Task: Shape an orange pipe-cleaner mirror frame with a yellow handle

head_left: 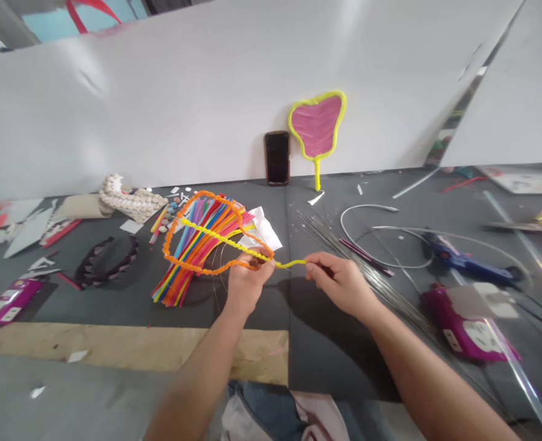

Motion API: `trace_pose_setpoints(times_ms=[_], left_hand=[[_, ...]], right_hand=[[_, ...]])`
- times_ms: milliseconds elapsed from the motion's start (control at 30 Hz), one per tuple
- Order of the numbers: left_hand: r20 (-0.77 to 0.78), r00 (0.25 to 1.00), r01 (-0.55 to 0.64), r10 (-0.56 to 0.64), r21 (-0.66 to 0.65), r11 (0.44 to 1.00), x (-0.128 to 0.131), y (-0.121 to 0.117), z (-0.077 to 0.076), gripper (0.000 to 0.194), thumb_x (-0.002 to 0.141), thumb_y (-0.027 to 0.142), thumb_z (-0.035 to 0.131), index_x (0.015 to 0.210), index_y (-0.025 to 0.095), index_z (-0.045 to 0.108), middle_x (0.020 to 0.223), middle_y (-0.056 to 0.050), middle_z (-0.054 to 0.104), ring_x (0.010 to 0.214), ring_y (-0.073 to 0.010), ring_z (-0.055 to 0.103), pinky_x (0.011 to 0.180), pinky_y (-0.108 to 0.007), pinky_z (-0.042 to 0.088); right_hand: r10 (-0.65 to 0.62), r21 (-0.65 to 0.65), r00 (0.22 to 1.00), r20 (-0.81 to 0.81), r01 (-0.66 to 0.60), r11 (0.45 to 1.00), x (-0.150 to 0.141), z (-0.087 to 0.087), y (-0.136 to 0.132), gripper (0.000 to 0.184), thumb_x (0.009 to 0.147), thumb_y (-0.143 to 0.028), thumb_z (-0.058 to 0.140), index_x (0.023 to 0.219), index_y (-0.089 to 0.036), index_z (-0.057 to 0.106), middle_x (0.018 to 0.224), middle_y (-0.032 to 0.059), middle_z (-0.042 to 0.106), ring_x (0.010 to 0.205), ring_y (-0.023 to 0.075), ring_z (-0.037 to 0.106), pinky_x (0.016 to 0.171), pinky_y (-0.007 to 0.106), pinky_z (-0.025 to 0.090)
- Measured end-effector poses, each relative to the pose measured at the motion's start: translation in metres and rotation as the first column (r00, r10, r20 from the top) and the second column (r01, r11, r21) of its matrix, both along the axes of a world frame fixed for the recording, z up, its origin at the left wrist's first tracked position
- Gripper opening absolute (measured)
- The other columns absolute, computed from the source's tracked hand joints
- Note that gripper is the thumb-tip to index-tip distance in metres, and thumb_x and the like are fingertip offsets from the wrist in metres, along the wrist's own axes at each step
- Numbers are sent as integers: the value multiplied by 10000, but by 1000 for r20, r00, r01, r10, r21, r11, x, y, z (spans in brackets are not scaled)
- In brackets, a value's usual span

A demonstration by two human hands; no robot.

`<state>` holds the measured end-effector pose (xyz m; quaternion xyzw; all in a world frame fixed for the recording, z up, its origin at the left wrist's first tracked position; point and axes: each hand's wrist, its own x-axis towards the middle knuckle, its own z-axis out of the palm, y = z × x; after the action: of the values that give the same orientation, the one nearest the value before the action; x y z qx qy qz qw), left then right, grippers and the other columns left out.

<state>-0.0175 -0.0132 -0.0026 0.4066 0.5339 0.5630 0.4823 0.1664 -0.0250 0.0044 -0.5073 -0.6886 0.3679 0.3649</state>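
Observation:
My left hand (250, 278) is closed on the gathered end of an orange pipe cleaner loop (203, 269), which stretches out to the left above the table. A yellow pipe cleaner (220, 237) crosses the loop and passes through the same pinch. Its other end is pinched between the fingers of my right hand (332, 278), a short way to the right. Under the loop lies a bundle of many-coloured pipe cleaners (179, 282). Against the white board leans a pink shape with a yellow fuzzy rim and stem (317, 128).
A phone (277, 158) leans on the white board (183, 92). To the right lie thin wires (372, 282), a blue glue gun (470, 260), a magenta power strip (468, 331) and scissors (519, 226). A dark headband (105, 263) and paper scraps lie left.

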Motion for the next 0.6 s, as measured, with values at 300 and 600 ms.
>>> trace_pose_setpoints(times_ms=[300,600], left_hand=[[493,862,186,-120,-88,979,-1,1,8,231,587,157,744,761,164,593,693,27,614,631,-95,605,691,-254,474],[439,898,12,15,-58,998,-2,6,4,224,591,150,740,743,148,576,694,25,615,649,-105,622,714,-265,467]], right_hand=[[62,-41,998,-17,-63,997,-6,-11,3,208,876,-295,465,885,-201,651,680,-8,643,527,105,545,504,201,410],[238,-27,967,90,-236,971,-26,-15,-12,207,879,-221,434,894,-190,638,736,14,673,601,115,612,589,205,448]])
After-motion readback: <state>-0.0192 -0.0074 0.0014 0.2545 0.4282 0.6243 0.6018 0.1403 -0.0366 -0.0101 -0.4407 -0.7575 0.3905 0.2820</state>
